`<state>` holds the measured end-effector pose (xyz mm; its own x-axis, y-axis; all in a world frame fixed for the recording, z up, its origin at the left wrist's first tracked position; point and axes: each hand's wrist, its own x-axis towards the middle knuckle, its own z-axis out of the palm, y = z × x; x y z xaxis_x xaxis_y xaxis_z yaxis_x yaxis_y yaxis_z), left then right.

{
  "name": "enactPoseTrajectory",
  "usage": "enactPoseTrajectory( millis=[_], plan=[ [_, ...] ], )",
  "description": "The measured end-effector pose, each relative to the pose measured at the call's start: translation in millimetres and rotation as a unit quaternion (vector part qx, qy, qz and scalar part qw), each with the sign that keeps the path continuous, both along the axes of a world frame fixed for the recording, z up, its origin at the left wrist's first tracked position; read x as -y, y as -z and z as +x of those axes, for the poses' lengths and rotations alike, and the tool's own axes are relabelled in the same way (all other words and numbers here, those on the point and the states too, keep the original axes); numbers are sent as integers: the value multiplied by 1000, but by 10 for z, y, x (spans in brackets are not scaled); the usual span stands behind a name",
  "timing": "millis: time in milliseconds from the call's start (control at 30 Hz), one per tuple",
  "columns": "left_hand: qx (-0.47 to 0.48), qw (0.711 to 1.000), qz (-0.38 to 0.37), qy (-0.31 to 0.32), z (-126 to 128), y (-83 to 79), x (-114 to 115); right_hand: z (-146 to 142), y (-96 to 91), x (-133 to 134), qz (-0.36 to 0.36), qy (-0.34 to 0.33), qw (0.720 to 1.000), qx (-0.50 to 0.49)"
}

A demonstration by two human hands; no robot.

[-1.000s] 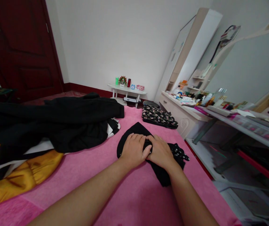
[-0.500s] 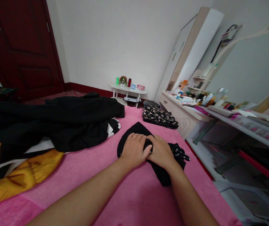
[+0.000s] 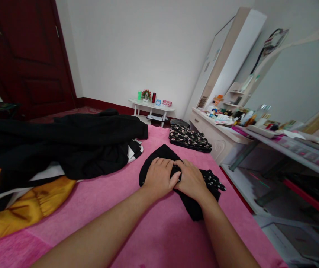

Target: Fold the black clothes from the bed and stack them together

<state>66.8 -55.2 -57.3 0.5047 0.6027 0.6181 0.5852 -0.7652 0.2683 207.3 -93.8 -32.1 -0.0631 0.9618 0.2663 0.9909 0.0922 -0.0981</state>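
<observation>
A small black garment (image 3: 161, 153) with a white-dotted part at its right lies on the pink bed cover (image 3: 159, 230). My left hand (image 3: 158, 176) rests on top of it with fingers curled and pressed into the cloth. My right hand (image 3: 190, 179) lies beside it, touching it, fingers bent down onto the same garment. Both hands meet at the garment's middle, and a fold of black cloth shows between them.
A heap of black clothes (image 3: 64, 145) with a golden-yellow garment (image 3: 22, 210) fills the bed's left. A folded floral garment (image 3: 189, 138) lies at the far right corner. A cluttered dresser (image 3: 221, 130) and shelf stand right; a small white table (image 3: 151, 108) stands by the wall.
</observation>
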Motion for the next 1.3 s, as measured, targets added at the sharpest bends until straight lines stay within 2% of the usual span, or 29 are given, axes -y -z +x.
enactPoseTrajectory(
  millis=[267, 400, 500, 533, 600, 667, 700, 767, 833, 900, 967, 1100, 1200, 1300],
  plan=[
    [2, 1000, -3, 1, 0, 2, 16, -16, -13, 5, -6, 11, 1000, -2],
    [-4, 1000, -18, 8, 7, -86, 0, -12, -18, 7, 0, 7, 1000, -4],
    [17, 993, -95, 72, -58, -241, -194, -7, -20, 12, 5, 4, 1000, -12],
    [43, 983, -144, 102, -104, -289, -302, -6, -20, 15, 8, 7, 1000, -16],
    [132, 946, -263, 137, -232, -331, -552, -5, -21, 22, 15, 15, 999, -27],
    [237, 901, -347, 106, -386, -267, -791, -3, -23, 29, 23, 25, 999, -41],
    [271, 893, -353, 69, -463, -193, -883, -2, -24, 32, 26, 30, 998, -50],
    [259, 916, -306, -18, -590, 2, -990, 0, -25, 36, 36, 38, 996, -70],
    [156, 954, -245, -76, -660, 197, -996, 8, -24, 36, 50, 43, 994, -91],
    [51, 975, -202, -75, -667, 323, -944, 34, -28, 22, 59, 42, 991, -109],
    [4, 983, -176, -52, -636, 367, -888, 99, -56, -21, 48, 27, 991, -120],
    [14, 986, -158, -46, -576, 351, -864, 382, -278, -271, 24, -12, 995, -91],
    [33, 986, -155, -51, -555, 370, -897, 683, -629, -652, 78, -8, 997, -9],
    [45, 983, -167, -61, -529, 403, -922, 1005, -1044, -1178, 147, 25, 986, 77]
  ],
)
